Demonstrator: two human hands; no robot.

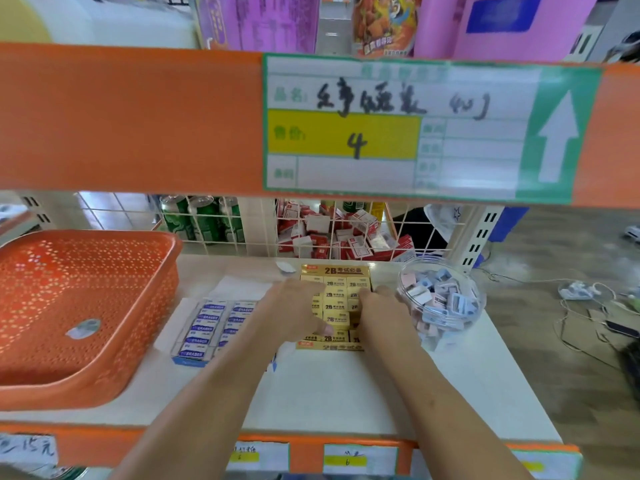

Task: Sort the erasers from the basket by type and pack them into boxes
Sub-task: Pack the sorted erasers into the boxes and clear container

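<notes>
Front of white shelf (pixel 329 393) open; orange perforated plastic basket (pixel 86 306) blocks left, clear round plastic tub (pixel 441 299) right, orange beam (pixel 131 119) overhead.

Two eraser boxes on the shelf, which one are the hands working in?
The yellow 2B box beside the clear tub: left hand and right hand both rest on its erasers. The blue-and-white ERASER box to its left is untouched.

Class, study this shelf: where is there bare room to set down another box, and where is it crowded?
Widest bare patch: white shelf between the yellow box, the blue box and the orange front lip, though both forearms cross it. A smaller patch lies before the clear tub. Crowded: orange basket, boxes and tub sit close in a row.
</notes>
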